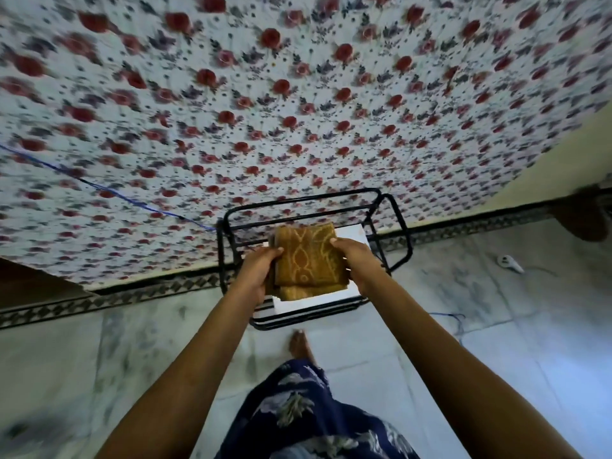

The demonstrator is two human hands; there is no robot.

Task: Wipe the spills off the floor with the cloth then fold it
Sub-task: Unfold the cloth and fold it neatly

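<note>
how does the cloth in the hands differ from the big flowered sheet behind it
The cloth is mustard brown with a pale geometric pattern; the flowered sheet is white with red roses. The cloth is small and folded into a thick block, held between the left hand and right hand over a black wire rack; the sheet is spread out wide. Both are patterned fabric.

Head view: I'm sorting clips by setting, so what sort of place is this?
Probably a room in a home, perhaps a bedroom. A floral sheet hangs down to a marble floor with a patterned border, and both hands hold a folded cloth over a small black metal rack.
</note>
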